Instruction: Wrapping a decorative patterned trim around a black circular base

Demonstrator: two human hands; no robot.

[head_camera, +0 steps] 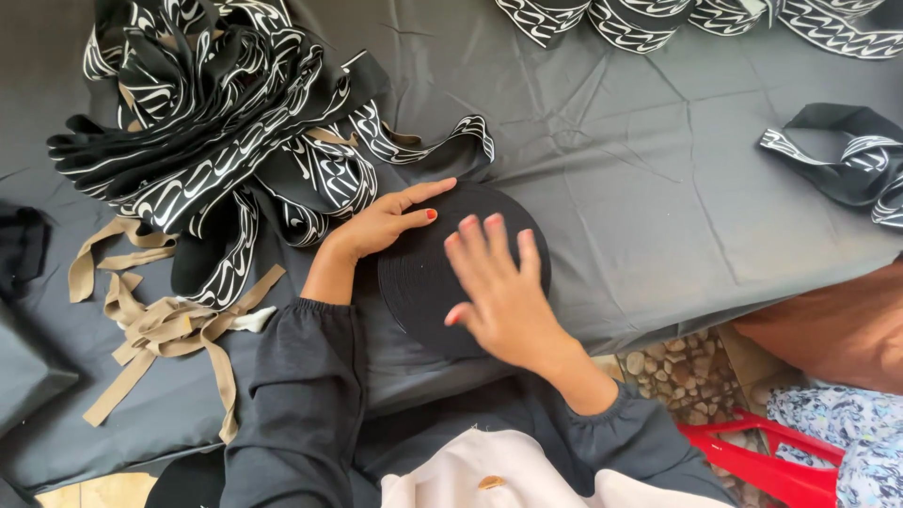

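A flat black round roll of tape [419, 282] lies on the dark grey cloth [611, 169] near the table's front edge. My left hand [386, 221] rests on the roll's upper left rim, fingers stretched flat and pointing right. My right hand [499, 287] lies palm down on top of the roll, fingers spread and pointing up. Neither hand grips anything; both press flat on the disc. Just above and to the left, a heap of black bands with white curved patterns [226, 122] touches the roll's edge.
Tan fabric strips [160, 325] lie at the left. More patterned black bands sit at the top right [696, 19] and right edge [847, 160]. A red plastic basket [762, 461] stands on the pebbled floor at lower right, beside another person's arm [837, 329].
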